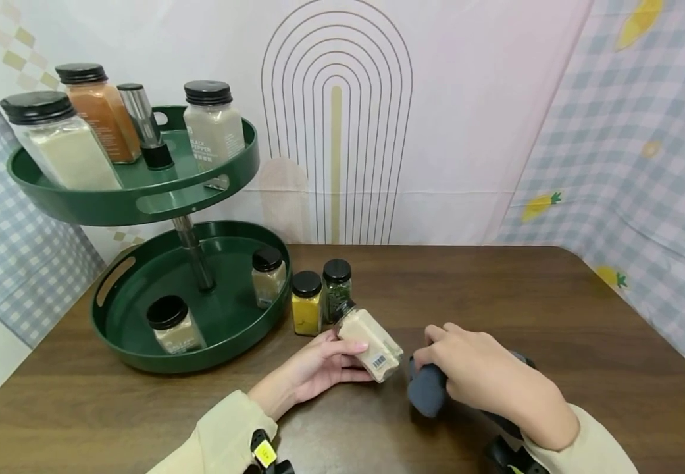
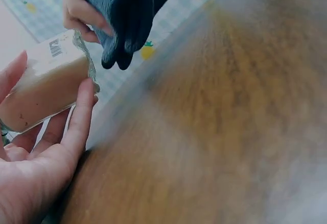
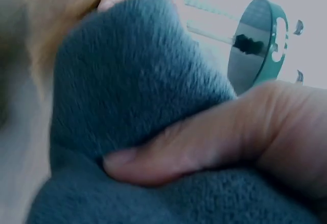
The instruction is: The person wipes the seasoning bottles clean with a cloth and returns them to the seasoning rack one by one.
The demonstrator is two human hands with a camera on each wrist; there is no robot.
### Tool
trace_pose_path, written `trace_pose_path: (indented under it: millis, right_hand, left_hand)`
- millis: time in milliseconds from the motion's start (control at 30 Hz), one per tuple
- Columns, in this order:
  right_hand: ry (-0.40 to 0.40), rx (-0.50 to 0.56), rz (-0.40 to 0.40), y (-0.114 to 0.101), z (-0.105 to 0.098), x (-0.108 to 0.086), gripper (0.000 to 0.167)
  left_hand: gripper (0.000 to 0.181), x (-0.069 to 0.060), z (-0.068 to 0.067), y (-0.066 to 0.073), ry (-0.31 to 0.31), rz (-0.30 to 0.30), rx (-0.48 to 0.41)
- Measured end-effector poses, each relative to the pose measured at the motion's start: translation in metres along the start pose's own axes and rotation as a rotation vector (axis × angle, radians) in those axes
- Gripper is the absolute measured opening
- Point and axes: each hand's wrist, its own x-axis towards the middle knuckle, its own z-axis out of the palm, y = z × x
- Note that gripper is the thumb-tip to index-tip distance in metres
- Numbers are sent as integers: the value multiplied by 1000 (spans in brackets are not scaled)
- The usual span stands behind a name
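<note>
My left hand (image 1: 331, 366) grips a glass spice jar (image 1: 372, 343) with pale powder inside and a black lid. The jar is tilted, its base with a barcode label turned toward the right hand. In the left wrist view, the fingers curl round the jar's sides (image 2: 48, 89). Just right of the jar, my right hand (image 1: 477, 362) holds a folded dark blue-grey cloth (image 1: 428, 390), apart from the jar's base in the head view. The right wrist view shows the thumb pressing into the fuzzy cloth (image 3: 133, 76).
A green two-tier stand (image 1: 200, 359) is at the left, with jars and a metal-bodied grinder (image 1: 143, 122) on top and two small jars below. Beside it on the wooden table (image 1: 466, 283) stand a yellow spice jar (image 1: 306, 309) and a green herb jar (image 1: 337, 283).
</note>
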Motion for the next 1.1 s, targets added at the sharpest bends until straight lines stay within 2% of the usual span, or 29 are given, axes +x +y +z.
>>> trace_pose_path:
  millis: [100, 167, 267, 400, 533, 733, 1100]
  right_hand:
    - [47, -49, 58, 3, -1, 2, 41]
    - [118, -66, 98, 5, -4, 0, 43]
    - [248, -37, 131, 5, -9, 0, 46]
    - [405, 38, 116, -1, -10, 6, 46]
    - [500, 91, 61, -9, -4, 14, 49]
    - [466, 94, 11, -17, 5, 19, 50]
    - [378, 45, -44, -18, 5, 15, 45]
  left_hand:
    - [46, -1, -2, -1, -12, 1, -3]
    - [49, 0, -2, -2, -25, -6, 22]
    - [57, 1, -2, -2, -33, -8, 58]
    - [68, 1, -1, -2, -39, -6, 62]
    - [69, 1, -2, -1, -53, -15, 56]
    - [72, 0, -3, -1, -60, -24, 88]
    - [59, 0, -4, -2, 0, 14, 4]
